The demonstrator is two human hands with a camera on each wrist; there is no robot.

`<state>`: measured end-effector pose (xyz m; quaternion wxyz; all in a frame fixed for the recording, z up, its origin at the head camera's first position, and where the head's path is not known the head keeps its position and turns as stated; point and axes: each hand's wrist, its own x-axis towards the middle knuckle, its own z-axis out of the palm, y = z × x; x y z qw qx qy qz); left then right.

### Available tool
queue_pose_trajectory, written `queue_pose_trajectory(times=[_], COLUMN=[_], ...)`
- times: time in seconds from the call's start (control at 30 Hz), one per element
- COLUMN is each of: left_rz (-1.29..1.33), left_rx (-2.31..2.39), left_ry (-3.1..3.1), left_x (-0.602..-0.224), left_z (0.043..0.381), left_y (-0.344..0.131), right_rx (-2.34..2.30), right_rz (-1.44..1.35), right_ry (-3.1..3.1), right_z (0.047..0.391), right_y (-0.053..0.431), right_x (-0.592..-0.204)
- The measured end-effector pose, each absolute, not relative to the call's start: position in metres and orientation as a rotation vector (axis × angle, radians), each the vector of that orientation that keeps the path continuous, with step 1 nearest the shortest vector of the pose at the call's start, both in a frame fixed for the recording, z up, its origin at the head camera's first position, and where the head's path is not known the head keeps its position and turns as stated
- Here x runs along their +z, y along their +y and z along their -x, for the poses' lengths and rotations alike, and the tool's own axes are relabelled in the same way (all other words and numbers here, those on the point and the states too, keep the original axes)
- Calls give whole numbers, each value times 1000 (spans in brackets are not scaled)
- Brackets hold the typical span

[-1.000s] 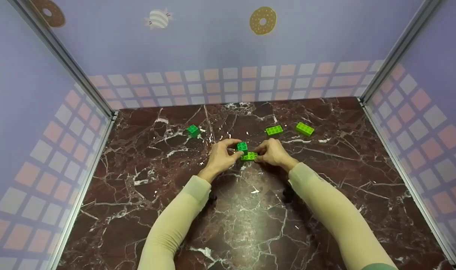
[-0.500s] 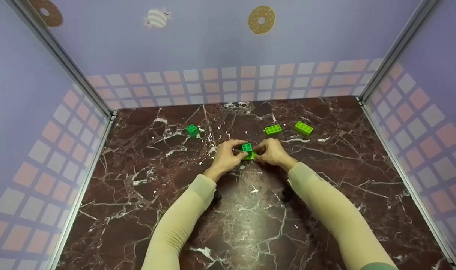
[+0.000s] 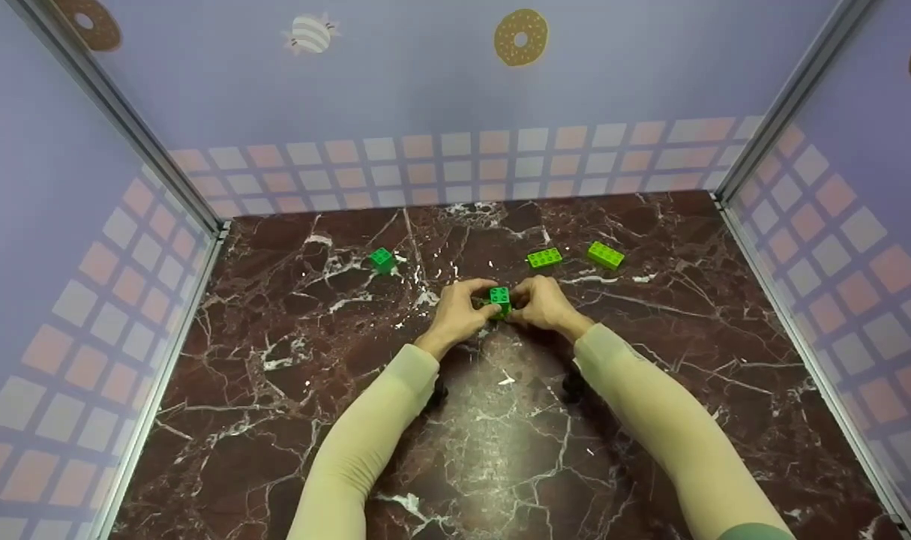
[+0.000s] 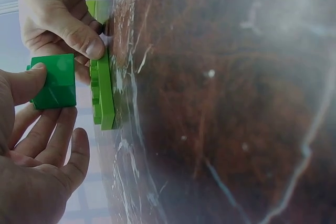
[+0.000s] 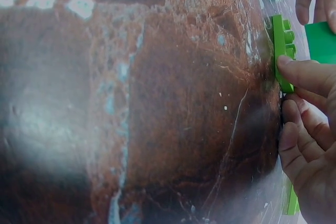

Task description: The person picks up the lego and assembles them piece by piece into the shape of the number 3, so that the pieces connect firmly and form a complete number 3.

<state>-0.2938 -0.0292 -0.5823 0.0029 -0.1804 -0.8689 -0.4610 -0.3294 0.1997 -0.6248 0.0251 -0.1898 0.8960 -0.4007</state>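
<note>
- My left hand (image 3: 459,313) pinches a dark green block (image 4: 53,81) between thumb and fingertips, studs upward.
- My right hand (image 3: 546,306) pinches one end of a low lime brick (image 4: 106,95), its thumb on the near side.
- Position of the held block: just above the lime brick's studs; the left wrist view shows a narrow gap, so the two are apart.
- Position of the lime brick: studs upward, low at the desk (image 3: 492,420), between my two hands; I cannot tell whether its whole base touches the surface.
- Beyond my left hand, to the left, a second dark green block (image 3: 382,260) sits on the desk.
- Beyond my right hand lie a flat lime piece (image 3: 545,258) and, to its right, a thicker lime block (image 3: 606,255), near each other but not touching.
- Desk finish: dark reddish-brown, marbled with white veins.
- Back wall (image 3: 425,82): lilac, printed with sweets above pink and white squares.
</note>
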Motion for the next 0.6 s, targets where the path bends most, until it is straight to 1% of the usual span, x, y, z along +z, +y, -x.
queue_pose_trajectory(times=[0.03,0.07,0.17,0.2,0.23,0.27,0.33,0.4,0.43,0.6], left_rz=[589,597,602,614,614,598,588,576,558,554], left_rx=[-1445,-1447,-1446,-1437,-1438,-1443,-1437,-1433,-1434,-1421], left_ry=[-2704,-2696,-2681,-2665,-2666,-2686,-2702,-2723,-2746,-2770], left_x=[-592,-593,-596,-605,-606,-597,-596,-596,-588,-587], left_z=[299,300,302,306,307,302,303,304,301,302], left_y=[-30,-30,-30,-31,-30,-28,-26,-25,-22,-21], right_rx=[-1244,-1248,-1231,-1236,-1244,-1243,-1234,-1240,-1247,-1309], right_rz=[608,615,611,607,609,594,573,533,517,499], right_ry=[2777,2780,2789,2776,2764,2754,2738,2729,2727,2734], right_z=[334,338,335,332,328,323,315,312,311,311], right_y=[202,202,200,199,198,196,195,195,195,196], right_x=[-632,-638,-633,-626,-621,-612,-598,-591,-589,-583])
